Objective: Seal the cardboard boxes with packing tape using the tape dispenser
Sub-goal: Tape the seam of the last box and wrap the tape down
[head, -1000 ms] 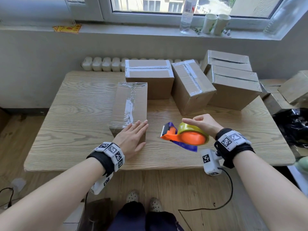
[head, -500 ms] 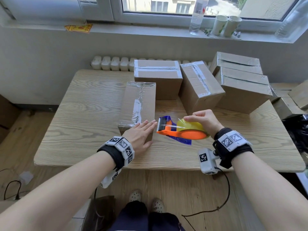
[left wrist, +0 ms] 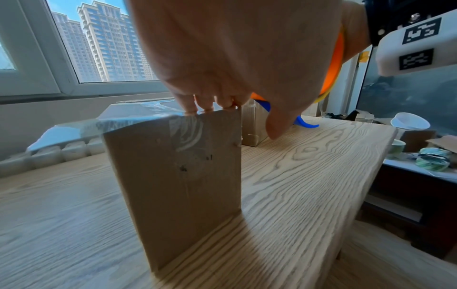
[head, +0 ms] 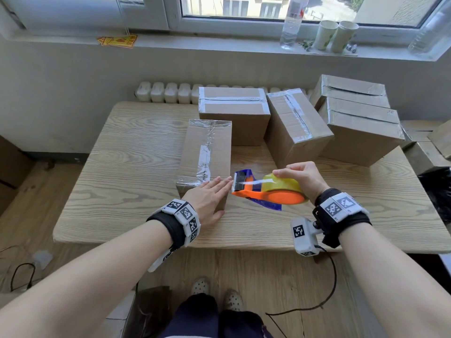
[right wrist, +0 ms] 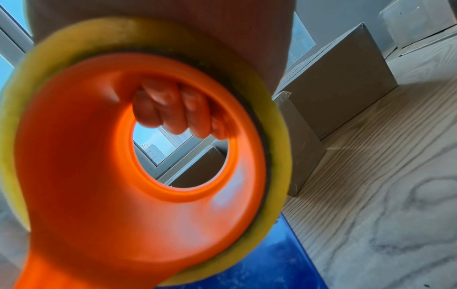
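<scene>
A long cardboard box (head: 207, 152) with shiny tape along its top stands on the wooden table (head: 131, 181). My left hand (head: 207, 198) lies flat with straight fingers on the box's near end (left wrist: 178, 176), fingertips over the top edge. My right hand (head: 300, 176) grips the orange tape dispenser (head: 271, 193) holding a yellow tape roll (right wrist: 274, 176), with fingers (right wrist: 178, 115) curled through its hub. The dispenser's blade end hovers just right of the box's near corner, close to my left fingertips.
Several taped cardboard boxes (head: 234, 115) stand at the back and right of the table, two stacked (head: 361, 132) at far right. A bottle (head: 291, 23) and two paper cups (head: 334, 35) sit on the windowsill. More boxes and clutter lie right of the table.
My right hand has carried the dispenser left toward the box's near corner, and its blade end now almost meets my left fingertips. My left hand has stayed on the box.
</scene>
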Available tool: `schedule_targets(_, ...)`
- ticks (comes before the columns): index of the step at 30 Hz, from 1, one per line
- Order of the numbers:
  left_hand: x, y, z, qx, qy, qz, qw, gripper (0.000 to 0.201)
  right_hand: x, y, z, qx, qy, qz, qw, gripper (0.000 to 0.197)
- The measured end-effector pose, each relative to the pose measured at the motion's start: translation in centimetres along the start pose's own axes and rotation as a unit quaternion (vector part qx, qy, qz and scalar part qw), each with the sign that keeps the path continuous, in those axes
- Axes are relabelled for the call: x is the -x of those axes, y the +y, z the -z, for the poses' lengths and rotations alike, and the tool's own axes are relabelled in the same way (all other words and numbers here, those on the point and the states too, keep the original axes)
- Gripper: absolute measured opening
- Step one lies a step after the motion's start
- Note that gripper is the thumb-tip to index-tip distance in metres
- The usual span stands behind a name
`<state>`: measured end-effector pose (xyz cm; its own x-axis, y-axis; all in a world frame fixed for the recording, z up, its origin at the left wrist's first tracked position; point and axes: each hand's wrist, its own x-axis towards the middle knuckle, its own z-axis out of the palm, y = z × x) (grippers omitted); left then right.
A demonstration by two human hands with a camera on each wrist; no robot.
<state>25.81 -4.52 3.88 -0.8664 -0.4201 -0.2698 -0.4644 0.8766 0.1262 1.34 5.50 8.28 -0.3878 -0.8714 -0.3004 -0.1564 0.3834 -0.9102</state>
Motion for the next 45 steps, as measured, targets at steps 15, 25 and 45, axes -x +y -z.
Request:
schedule_targets(15, 0.0, 0.2, 0.0, -0.029, 0.002, -0.003, 1.000, 0.080, 0.7, 0.0, 0.2, -0.061, 0.050, 0.013, 0.997, 0.019)
schedule_targets(25, 0.7, -0.8, -0.2, 0.031, 0.006, -0.001, 0.999, 0.087, -1.7, 1.9, 0.0, 0.046, 0.099, -0.008, 0.994, 0.043)
schedule_targets(45, 4.6, -3.0, -3.2, 0.064, 0.108, 0.138, 0.982, 0.065, -1.6, 11.1, -9.7, 0.561, -0.073, 0.002, 0.824, 0.021)
